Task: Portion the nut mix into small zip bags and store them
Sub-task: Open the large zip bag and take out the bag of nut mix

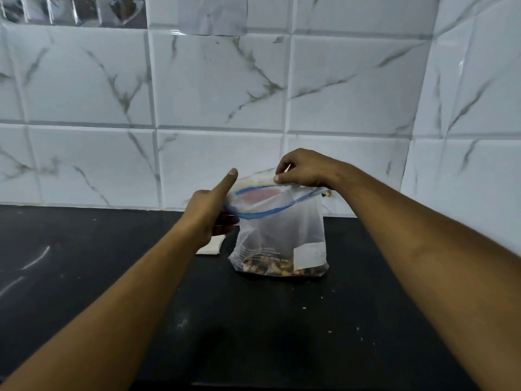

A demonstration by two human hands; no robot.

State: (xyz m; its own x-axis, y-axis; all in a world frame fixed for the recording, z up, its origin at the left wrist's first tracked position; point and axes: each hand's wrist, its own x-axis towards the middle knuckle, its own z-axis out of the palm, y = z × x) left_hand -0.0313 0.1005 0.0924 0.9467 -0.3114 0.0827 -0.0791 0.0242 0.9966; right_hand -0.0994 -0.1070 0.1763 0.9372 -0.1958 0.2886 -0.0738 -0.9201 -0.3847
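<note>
- I can read no word, number or brand anywhere in this view.
- On the front of the zip bag (279,230), in the lower middle of the frame, a few lines of small dark print (260,253) run just above the nut mix (270,268). They are too blurred for me to make out a single letter.
- Just right of that print, a white label patch (308,255) sits on the same bag and looks plain white to me.

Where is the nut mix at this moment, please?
In the head view, the nut mix lies at the bottom of the clear zip bag, standing on the black counter below the right hand.
</note>
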